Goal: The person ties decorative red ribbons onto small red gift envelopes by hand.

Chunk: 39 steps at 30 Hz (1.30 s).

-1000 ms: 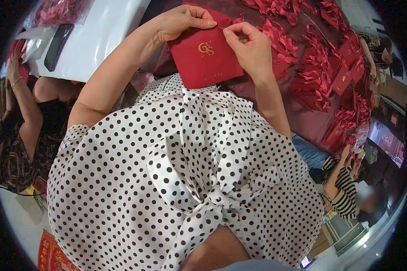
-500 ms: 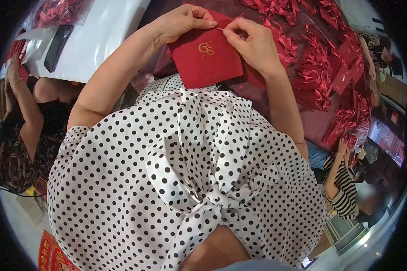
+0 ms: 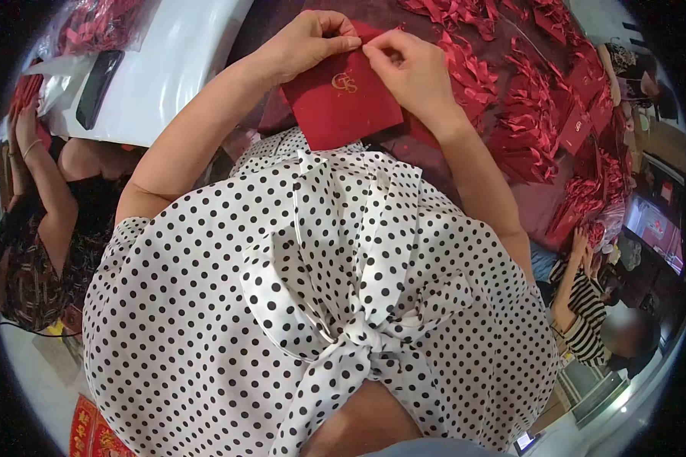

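Observation:
A flat, square red packet [image 3: 343,110] with a gold letter emblem hangs in front of my chest, slightly tilted. My left hand [image 3: 316,46] pinches its upper edge between thumb and fingers. Close beside it, my right hand [image 3: 413,72] is closed in a pinch at the same edge, thumb and forefinger together. Whatever thin bit lies between those right fingertips is too small to make out. Behind the hands, a dark red cloth [image 3: 282,107] covers the table.
Several bunches of red ribbons [image 3: 526,114] and more red packets [image 3: 575,129] lie on the right. A black phone [image 3: 99,90] rests on a white surface [image 3: 168,68] at left, near a plastic bag [image 3: 99,27]. Co-workers' arms [image 3: 46,167] show on both sides.
The packet and both hands have shifted slightly left in view. My right hand has come a little closer to my left along the upper edge.

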Each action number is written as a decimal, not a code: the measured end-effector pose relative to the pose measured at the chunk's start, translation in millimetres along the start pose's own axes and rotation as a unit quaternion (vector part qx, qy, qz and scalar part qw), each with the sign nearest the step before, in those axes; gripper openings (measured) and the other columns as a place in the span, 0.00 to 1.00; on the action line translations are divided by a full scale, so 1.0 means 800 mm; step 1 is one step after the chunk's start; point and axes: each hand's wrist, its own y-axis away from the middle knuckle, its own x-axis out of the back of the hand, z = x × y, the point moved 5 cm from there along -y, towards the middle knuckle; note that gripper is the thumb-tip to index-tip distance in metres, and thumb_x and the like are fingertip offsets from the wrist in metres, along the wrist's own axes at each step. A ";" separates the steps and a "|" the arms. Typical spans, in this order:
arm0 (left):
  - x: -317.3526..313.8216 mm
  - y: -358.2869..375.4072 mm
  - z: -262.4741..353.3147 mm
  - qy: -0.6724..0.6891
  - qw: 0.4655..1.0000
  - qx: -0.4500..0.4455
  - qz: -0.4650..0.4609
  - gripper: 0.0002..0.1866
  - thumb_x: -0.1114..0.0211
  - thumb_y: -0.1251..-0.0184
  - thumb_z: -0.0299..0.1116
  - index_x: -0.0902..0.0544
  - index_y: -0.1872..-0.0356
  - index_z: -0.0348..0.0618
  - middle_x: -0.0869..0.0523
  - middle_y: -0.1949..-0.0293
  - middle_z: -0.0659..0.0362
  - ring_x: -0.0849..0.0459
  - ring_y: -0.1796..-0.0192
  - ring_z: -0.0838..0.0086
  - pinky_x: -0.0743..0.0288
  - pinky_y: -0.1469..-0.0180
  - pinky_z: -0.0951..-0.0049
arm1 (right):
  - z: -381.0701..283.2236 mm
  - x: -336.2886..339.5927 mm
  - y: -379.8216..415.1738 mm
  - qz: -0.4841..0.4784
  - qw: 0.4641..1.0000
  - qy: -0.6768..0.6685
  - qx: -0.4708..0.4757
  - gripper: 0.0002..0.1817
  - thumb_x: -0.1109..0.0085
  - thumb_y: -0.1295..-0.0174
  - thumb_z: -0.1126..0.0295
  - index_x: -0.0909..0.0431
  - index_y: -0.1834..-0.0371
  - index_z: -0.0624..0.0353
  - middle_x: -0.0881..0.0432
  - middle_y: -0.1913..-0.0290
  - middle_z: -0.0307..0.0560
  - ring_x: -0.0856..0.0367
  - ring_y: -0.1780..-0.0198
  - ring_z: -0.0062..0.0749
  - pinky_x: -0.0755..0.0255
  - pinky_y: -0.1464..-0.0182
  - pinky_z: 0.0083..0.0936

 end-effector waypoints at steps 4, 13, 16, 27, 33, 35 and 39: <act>-0.001 0.003 0.004 0.030 0.999 0.002 -0.024 0.06 0.39 0.37 0.33 0.23 0.67 0.41 0.23 0.71 0.69 0.27 0.68 0.87 0.33 0.64 0.85 | 0.031 -0.021 0.015 0.028 0.972 -0.162 -0.167 0.08 0.38 0.47 0.68 0.20 0.69 0.62 0.19 0.77 0.46 0.22 0.77 0.21 0.29 0.72 0.20; 0.013 0.013 0.009 0.095 0.986 0.054 -0.124 0.08 0.46 0.31 0.34 0.23 0.60 0.40 0.19 0.64 0.66 0.23 0.61 0.86 0.29 0.57 0.85 | -0.007 0.000 -0.004 -0.021 0.998 -0.054 -0.019 0.13 0.34 0.50 0.66 0.23 0.64 0.58 0.23 0.67 0.43 0.23 0.72 0.26 0.27 0.66 0.25; 0.019 0.012 0.011 0.102 0.975 0.091 -0.176 0.07 0.46 0.32 0.31 0.22 0.61 0.40 0.18 0.64 0.65 0.22 0.61 0.86 0.27 0.59 0.83 | -0.016 0.001 -0.010 -0.063 0.997 -0.037 -0.013 0.13 0.35 0.49 0.66 0.25 0.63 0.58 0.25 0.63 0.45 0.22 0.66 0.33 0.27 0.63 0.28; 0.053 0.044 0.054 -0.401 0.907 -0.116 -0.063 0.07 0.48 0.35 0.26 0.26 0.60 0.34 0.22 0.70 0.51 0.23 0.67 0.66 0.29 0.62 0.73 | -0.001 0.020 -0.012 -0.168 0.985 -0.016 0.044 0.13 0.37 0.45 0.66 0.30 0.65 0.58 0.30 0.77 0.39 0.34 0.77 0.21 0.38 0.73 0.20; 0.064 0.045 -0.008 -0.285 0.945 -0.092 0.135 0.10 0.47 0.32 0.32 0.26 0.55 0.38 0.21 0.66 0.56 0.23 0.63 0.72 0.30 0.57 0.75 | 0.023 0.013 0.001 -0.163 0.984 -0.031 -0.062 0.12 0.36 0.45 0.65 0.29 0.64 0.56 0.42 0.82 0.30 0.45 0.78 0.13 0.48 0.77 0.15; 0.045 0.069 0.014 -0.265 0.923 -0.177 0.216 0.14 0.47 0.32 0.34 0.28 0.50 0.38 0.22 0.59 0.59 0.25 0.55 0.72 0.33 0.48 0.76 | 0.033 0.009 0.007 -0.166 0.979 -0.069 -0.096 0.12 0.36 0.45 0.66 0.28 0.62 0.55 0.38 0.80 0.29 0.41 0.77 0.12 0.44 0.75 0.13; 0.025 0.063 0.010 -0.197 0.972 -0.111 0.060 0.13 0.45 0.33 0.39 0.21 0.67 0.40 0.26 0.65 0.60 0.30 0.55 0.70 0.39 0.48 0.74 | 0.044 -0.004 0.023 -0.096 0.980 -0.142 -0.101 0.17 0.35 0.47 0.69 0.28 0.55 0.55 0.29 0.74 0.35 0.33 0.73 0.16 0.35 0.70 0.15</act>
